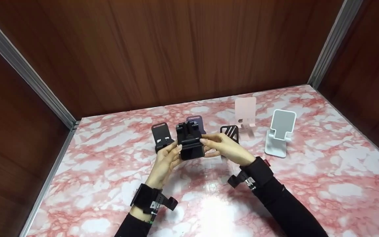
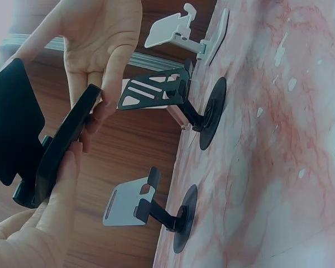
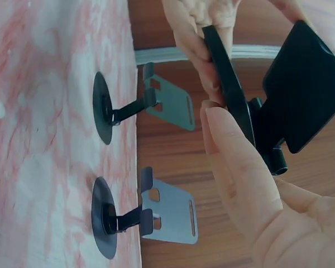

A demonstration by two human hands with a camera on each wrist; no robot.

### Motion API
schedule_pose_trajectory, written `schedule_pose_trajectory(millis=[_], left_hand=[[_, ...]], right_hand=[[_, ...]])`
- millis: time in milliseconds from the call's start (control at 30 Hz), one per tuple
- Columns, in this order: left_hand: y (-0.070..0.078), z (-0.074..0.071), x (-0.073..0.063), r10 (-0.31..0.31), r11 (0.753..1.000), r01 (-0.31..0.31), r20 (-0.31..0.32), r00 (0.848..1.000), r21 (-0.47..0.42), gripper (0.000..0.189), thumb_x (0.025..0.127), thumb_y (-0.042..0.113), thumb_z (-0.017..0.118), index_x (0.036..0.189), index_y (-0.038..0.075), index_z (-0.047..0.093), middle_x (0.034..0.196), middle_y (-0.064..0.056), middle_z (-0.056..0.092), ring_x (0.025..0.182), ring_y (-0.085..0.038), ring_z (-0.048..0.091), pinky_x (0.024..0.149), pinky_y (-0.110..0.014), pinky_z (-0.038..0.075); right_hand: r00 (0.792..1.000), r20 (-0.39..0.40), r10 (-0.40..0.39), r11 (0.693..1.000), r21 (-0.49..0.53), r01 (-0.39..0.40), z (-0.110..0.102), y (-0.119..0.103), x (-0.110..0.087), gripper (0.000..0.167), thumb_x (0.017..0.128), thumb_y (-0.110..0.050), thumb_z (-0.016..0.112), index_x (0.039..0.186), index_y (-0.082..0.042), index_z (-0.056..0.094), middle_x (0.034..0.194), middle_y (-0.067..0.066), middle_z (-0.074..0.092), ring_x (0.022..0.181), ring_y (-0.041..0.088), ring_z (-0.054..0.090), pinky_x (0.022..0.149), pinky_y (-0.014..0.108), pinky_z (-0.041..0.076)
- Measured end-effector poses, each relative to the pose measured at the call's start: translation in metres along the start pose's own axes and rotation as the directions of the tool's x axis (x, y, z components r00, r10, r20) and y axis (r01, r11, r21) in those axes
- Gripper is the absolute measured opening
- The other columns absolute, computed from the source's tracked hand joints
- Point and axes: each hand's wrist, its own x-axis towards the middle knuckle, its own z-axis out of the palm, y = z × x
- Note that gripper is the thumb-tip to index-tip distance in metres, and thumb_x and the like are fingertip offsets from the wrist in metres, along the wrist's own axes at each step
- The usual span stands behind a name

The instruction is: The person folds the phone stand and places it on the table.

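Observation:
A black folding phone stand [image 1: 191, 140] is held up off the table between both hands. My left hand [image 1: 166, 161] grips its left edge with thumb and fingers. On the other side, my right hand [image 1: 232, 149] pinches the right edge. The left wrist view shows the stand's flat base [image 2: 64, 145] and its hinged panel [image 2: 14, 120] spread apart at an angle. From the right wrist, the panel [image 3: 307, 84] tilts away from the base, with the right thumb and fingers along the base's edge.
Behind the hands stand a dark grey phone stand [image 1: 161, 131], a purple one [image 1: 197, 121] and a black slotted one [image 1: 230, 131]. Farther right are a pink stand [image 1: 246, 108] and a white stand [image 1: 276, 148]. Wooden panels [image 1: 189, 52] wall in the marble-patterned table [image 1: 104, 184].

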Motion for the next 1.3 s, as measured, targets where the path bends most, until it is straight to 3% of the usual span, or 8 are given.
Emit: schedule_pose_trajectory(millis=[367, 633, 900, 1300], left_hand=[[-0.0022, -0.004, 0.0023, 0.019, 1.0, -0.019, -0.001, 1.0, 0.003, 0.068, 0.091, 0.014, 0.061, 0.142, -0.017, 0.029, 0.124, -0.027, 0.058, 0.099, -0.024, 0.065, 0.088, -0.034, 0.054], [0.0002, -0.0038, 0.0011, 0.015, 1.0, -0.015, 0.005, 1.0, -0.011, 0.067, 0.089, 0.011, 0.063, 0.142, -0.015, 0.031, 0.117, -0.023, 0.064, 0.097, -0.022, 0.067, 0.087, -0.033, 0.054], [0.0022, -0.0032, 0.0005, 0.017, 0.998, -0.016, 0.022, 1.0, -0.063, 0.066, 0.09, 0.003, 0.064, 0.143, -0.016, 0.028, 0.125, -0.031, 0.056, 0.1, -0.023, 0.066, 0.089, -0.034, 0.053], [0.001, -0.0033, 0.0022, 0.043, 0.999, -0.043, 0.031, 0.999, -0.009, 0.067, 0.09, -0.005, 0.059, 0.144, -0.017, 0.021, 0.13, -0.036, 0.049, 0.105, -0.024, 0.064, 0.093, -0.037, 0.051]], right_hand=[[1.0, 0.021, 0.018, 0.997, 0.068, -0.019, -0.0011, -0.0013, 0.0005, 0.065, 0.095, -0.018, 0.063, 0.141, 0.016, 0.032, 0.12, 0.023, 0.06, 0.095, 0.023, 0.064, 0.089, 0.041, 0.053], [0.999, 0.046, 0.003, 0.99, 0.14, -0.009, -0.0021, -0.0007, 0.0015, 0.063, 0.095, -0.011, 0.063, 0.14, 0.018, 0.031, 0.123, 0.025, 0.059, 0.097, 0.023, 0.064, 0.09, 0.042, 0.052], [0.999, 0.029, 0.013, 0.987, 0.16, -0.018, -0.0019, -0.0015, 0.0009, 0.06, 0.094, -0.001, 0.059, 0.141, 0.019, 0.027, 0.124, 0.027, 0.057, 0.099, 0.024, 0.065, 0.091, 0.042, 0.052], [1.0, -0.021, 0.008, 0.991, 0.13, -0.005, -0.0016, -0.0012, 0.0002, 0.062, 0.09, 0.005, 0.063, 0.141, 0.017, 0.031, 0.104, 0.015, 0.059, 0.093, 0.02, 0.066, 0.09, 0.038, 0.053]])
